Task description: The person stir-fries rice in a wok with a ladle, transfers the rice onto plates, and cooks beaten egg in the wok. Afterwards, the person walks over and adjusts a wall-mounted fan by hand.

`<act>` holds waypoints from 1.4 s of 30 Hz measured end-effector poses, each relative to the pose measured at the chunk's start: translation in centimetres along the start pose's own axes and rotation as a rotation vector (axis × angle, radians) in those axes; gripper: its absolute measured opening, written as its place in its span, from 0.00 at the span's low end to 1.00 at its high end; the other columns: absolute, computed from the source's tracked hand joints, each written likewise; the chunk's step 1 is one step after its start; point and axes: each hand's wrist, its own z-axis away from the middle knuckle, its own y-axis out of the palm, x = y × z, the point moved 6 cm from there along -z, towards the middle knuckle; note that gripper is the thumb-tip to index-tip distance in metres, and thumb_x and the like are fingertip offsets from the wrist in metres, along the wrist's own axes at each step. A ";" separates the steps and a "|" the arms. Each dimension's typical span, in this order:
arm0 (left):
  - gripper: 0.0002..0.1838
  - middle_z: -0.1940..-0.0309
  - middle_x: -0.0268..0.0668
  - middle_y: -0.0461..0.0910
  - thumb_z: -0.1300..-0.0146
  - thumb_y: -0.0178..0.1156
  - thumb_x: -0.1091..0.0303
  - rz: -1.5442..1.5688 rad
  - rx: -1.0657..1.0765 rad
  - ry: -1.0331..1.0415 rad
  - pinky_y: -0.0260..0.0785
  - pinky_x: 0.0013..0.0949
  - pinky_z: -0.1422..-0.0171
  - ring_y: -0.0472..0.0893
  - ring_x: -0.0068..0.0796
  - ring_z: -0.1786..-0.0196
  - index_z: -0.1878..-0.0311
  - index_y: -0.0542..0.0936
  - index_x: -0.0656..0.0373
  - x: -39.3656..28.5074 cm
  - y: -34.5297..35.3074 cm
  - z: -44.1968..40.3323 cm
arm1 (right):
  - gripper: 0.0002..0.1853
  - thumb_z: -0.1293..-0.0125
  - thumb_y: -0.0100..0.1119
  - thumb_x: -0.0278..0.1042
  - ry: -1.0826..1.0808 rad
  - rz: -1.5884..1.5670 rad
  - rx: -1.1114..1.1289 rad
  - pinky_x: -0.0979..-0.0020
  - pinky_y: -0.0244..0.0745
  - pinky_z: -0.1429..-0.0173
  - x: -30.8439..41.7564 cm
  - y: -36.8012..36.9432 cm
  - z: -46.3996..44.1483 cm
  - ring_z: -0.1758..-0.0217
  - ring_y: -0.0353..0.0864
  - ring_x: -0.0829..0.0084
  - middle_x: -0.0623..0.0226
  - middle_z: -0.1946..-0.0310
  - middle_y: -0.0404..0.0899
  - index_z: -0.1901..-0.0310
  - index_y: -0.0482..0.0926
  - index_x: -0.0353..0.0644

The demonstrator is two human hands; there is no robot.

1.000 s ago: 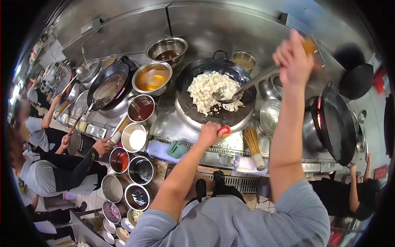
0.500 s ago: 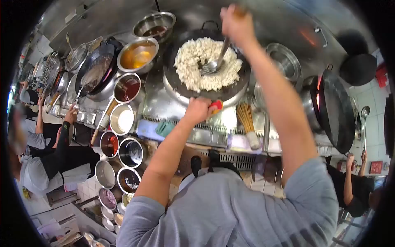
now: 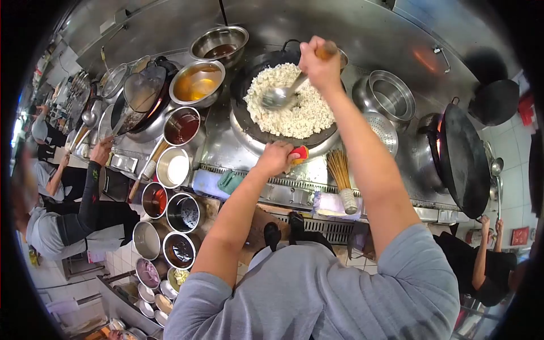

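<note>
A dark wok (image 3: 242, 116) on the stove holds a wide layer of white, crumbly food (image 3: 306, 116), which looks like rice. My right hand (image 3: 322, 67) grips the wooden-ended handle of a metal ladle (image 3: 276, 97), whose bowl rests on the left part of the food. At the wok's near edge my left hand (image 3: 276, 158) is closed beside a red and yellow thing (image 3: 298, 154), perhaps a cloth or grip on the wok's near handle. What exactly the fingers hold is hidden.
Bowls of oil (image 3: 198, 85) and sauces (image 3: 182, 126) line the left side. A bamboo brush (image 3: 340, 174), a perforated strainer (image 3: 381, 133) and nested steel pots (image 3: 391, 96) sit to the right, before another wok (image 3: 464, 161). Co-workers stand left (image 3: 45, 232) and right (image 3: 484, 266).
My right hand has swung from the upper right to above the wok, and the ladle has moved left across the food. The food is now spread wider. My left hand stays at the near edge.
</note>
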 end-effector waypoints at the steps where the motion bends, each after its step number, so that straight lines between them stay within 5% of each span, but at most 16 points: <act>1: 0.15 0.64 0.43 0.79 0.37 0.57 0.54 -0.033 -0.004 -0.002 0.65 0.47 0.54 0.77 0.46 0.55 0.62 0.78 0.58 0.2 -0.2 -0.3 | 0.18 0.34 0.57 0.30 -0.011 0.217 -0.013 0.76 0.61 0.80 -0.8 -1.1 -2.7 0.87 0.66 0.81 0.74 0.89 0.67 0.81 0.64 0.46; 4: 0.14 0.61 0.41 0.77 0.38 0.58 0.55 -0.136 -0.048 0.039 0.63 0.46 0.52 0.76 0.42 0.52 0.61 0.79 0.56 -0.3 -1.1 0.4 | 0.18 0.34 0.58 0.32 0.222 -0.105 -0.163 0.76 0.59 0.80 2.8 -4.4 -7.1 0.86 0.65 0.81 0.76 0.88 0.66 0.82 0.64 0.46; 6: 0.13 0.61 0.40 0.77 0.39 0.59 0.56 -0.125 -0.020 -0.029 0.62 0.46 0.53 0.76 0.42 0.52 0.60 0.79 0.56 0.2 0.2 0.3 | 0.18 0.34 0.57 0.31 0.097 -0.227 -0.150 0.77 0.57 0.80 1.1 -4.5 -5.8 0.87 0.61 0.83 0.79 0.88 0.62 0.82 0.64 0.47; 8: 0.14 0.62 0.40 0.77 0.38 0.57 0.55 -0.084 0.002 -0.035 0.62 0.46 0.53 0.76 0.42 0.53 0.59 0.78 0.56 -0.5 -0.3 0.6 | 0.18 0.34 0.57 0.31 -0.136 0.042 -0.172 0.78 0.54 0.81 -2.7 -2.9 -2.8 0.88 0.57 0.85 0.81 0.88 0.59 0.80 0.64 0.48; 12: 0.17 0.61 0.42 0.79 0.34 0.52 0.51 -0.078 0.079 -0.019 0.60 0.49 0.52 0.77 0.43 0.52 0.59 0.77 0.57 -0.2 -0.9 0.3 | 0.15 0.34 0.59 0.32 0.382 -0.135 -0.059 0.77 0.53 0.82 3.7 -1.7 -6.4 0.88 0.57 0.85 0.82 0.87 0.60 0.77 0.65 0.49; 14: 0.17 0.61 0.43 0.79 0.34 0.53 0.51 -0.065 0.092 -0.024 0.62 0.48 0.54 0.77 0.43 0.53 0.60 0.77 0.56 0.3 -0.5 0.0 | 0.14 0.35 0.61 0.32 0.387 -0.267 -0.047 0.77 0.54 0.82 8.5 -4.5 -4.2 0.87 0.60 0.85 0.80 0.86 0.64 0.78 0.70 0.45; 16: 0.17 0.65 0.43 0.80 0.34 0.53 0.51 -0.073 0.033 0.011 0.63 0.48 0.54 0.79 0.44 0.56 0.62 0.78 0.56 0.6 -0.9 -0.8 | 0.15 0.34 0.60 0.32 0.240 -0.127 -0.484 0.76 0.56 0.79 5.7 -4.1 0.8 0.84 0.61 0.85 0.80 0.85 0.64 0.79 0.69 0.44; 19: 0.19 0.70 0.43 0.81 0.36 0.54 0.48 -0.076 0.190 -0.040 0.65 0.48 0.54 0.80 0.46 0.62 0.66 0.79 0.57 0.0 -0.8 -0.8 | 0.17 0.36 0.60 0.27 0.137 0.003 -0.202 0.77 0.57 0.73 0.5 -3.2 2.2 0.79 0.60 0.85 0.80 0.83 0.62 0.80 0.64 0.43; 23: 0.19 0.70 0.43 0.81 0.36 0.54 0.48 0.031 0.160 -0.030 0.63 0.49 0.54 0.80 0.48 0.62 0.67 0.80 0.56 0.7 -0.6 -0.9 | 0.17 0.37 0.58 0.23 0.009 0.159 -0.178 0.77 0.59 0.73 10.8 0.0 6.0 0.79 0.62 0.85 0.78 0.84 0.64 0.80 0.64 0.43; 26: 0.20 0.70 0.42 0.81 0.36 0.53 0.47 0.018 0.166 -0.047 0.63 0.49 0.53 0.80 0.47 0.61 0.66 0.80 0.56 0.8 -0.3 -0.8 | 0.16 0.35 0.58 0.24 -0.239 0.308 -0.107 0.77 0.64 0.73 3.5 -3.1 5.9 0.77 0.71 0.83 0.75 0.82 0.70 0.79 0.66 0.45; 27: 0.21 0.70 0.42 0.81 0.36 0.53 0.47 0.006 0.124 -0.057 0.64 0.48 0.54 0.79 0.46 0.59 0.68 0.80 0.57 0.2 -0.6 -0.8 | 0.16 0.34 0.56 0.28 0.124 0.040 -0.292 0.76 0.62 0.75 2.4 -5.7 3.2 0.80 0.69 0.82 0.74 0.84 0.69 0.79 0.65 0.45; 32: 0.21 0.71 0.44 0.80 0.36 0.53 0.47 -0.091 0.039 -0.034 0.63 0.47 0.53 0.79 0.45 0.59 0.69 0.80 0.56 -0.2 -0.9 -1.0 | 0.17 0.33 0.56 0.31 0.082 -0.066 -0.621 0.76 0.63 0.79 0.5 -9.5 3.6 0.86 0.67 0.81 0.75 0.87 0.68 0.80 0.65 0.46; 34: 0.19 0.74 0.43 0.80 0.35 0.53 0.48 -0.062 0.031 0.025 0.63 0.47 0.54 0.80 0.46 0.65 0.70 0.80 0.54 -0.2 0.3 -1.1 | 0.16 0.35 0.58 0.31 0.022 -0.051 -0.494 0.76 0.64 0.79 0.8 -5.7 5.9 0.85 0.69 0.81 0.73 0.86 0.70 0.79 0.65 0.45; 38: 0.19 0.77 0.44 0.80 0.36 0.54 0.47 -0.056 -0.091 -0.061 0.64 0.47 0.54 0.80 0.46 0.70 0.71 0.80 0.53 -3.3 -0.5 0.2 | 0.12 0.34 0.56 0.25 0.296 -0.105 -0.437 0.71 0.63 0.83 8.4 -4.4 0.6 0.88 0.64 0.77 0.70 0.88 0.64 0.75 0.66 0.42; 40: 0.20 0.79 0.45 0.80 0.37 0.56 0.47 -0.123 -0.009 -0.026 0.66 0.47 0.56 0.80 0.46 0.72 0.74 0.80 0.54 -9.8 -6.7 2.2 | 0.17 0.36 0.64 0.44 0.573 -0.129 -0.384 0.68 0.63 0.82 9.0 -6.4 -3.2 0.86 0.62 0.77 0.75 0.85 0.65 0.69 0.67 0.44; 42: 0.22 0.82 0.44 0.79 0.39 0.58 0.47 -0.057 -0.047 0.029 0.68 0.46 0.59 0.80 0.45 0.75 0.77 0.79 0.55 -11.3 -9.9 1.9 | 0.16 0.35 0.62 0.42 0.486 -0.198 -0.339 0.71 0.61 0.82 10.8 -6.5 -5.6 0.86 0.61 0.79 0.76 0.86 0.61 0.71 0.64 0.47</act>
